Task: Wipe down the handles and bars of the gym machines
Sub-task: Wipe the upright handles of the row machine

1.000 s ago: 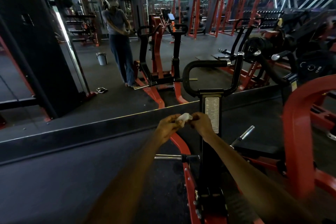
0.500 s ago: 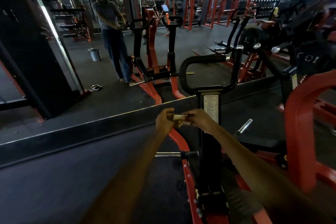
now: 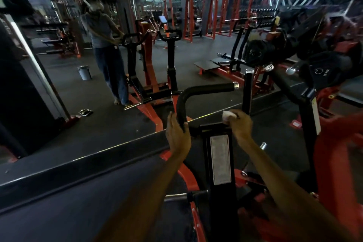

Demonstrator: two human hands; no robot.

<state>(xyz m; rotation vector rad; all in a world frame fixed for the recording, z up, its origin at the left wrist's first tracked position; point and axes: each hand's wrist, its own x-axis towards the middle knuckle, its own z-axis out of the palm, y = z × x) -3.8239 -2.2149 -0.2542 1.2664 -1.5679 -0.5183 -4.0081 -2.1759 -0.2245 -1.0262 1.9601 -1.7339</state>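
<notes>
Step in hand: starting the wipe on the black padded U-shaped handlebar [image 3: 196, 92] of the black-and-red gym machine [image 3: 220, 163].

Left hand [image 3: 177, 131]: grip closed around the left curve of the handlebar, low down near the post, looks like it's steadying.

Right hand [image 3: 240, 124]: fingers curled, pinching a small white wad of tissue or cloth [image 3: 226, 117]. Wad sits just beside the base of the right upright black bar [image 3: 247, 92], at the top of the post. Can't tell if it's touching the bar yet.

Next move, my guess: press the wad on the right bar and run it upward to the chrome end cap, then do the left curve, which means the left hand must shift off it.

Containers: 1 small grey bucket [image 3: 84, 72] on the floor, seen in the wall mirror. Contents not visible.
</notes>
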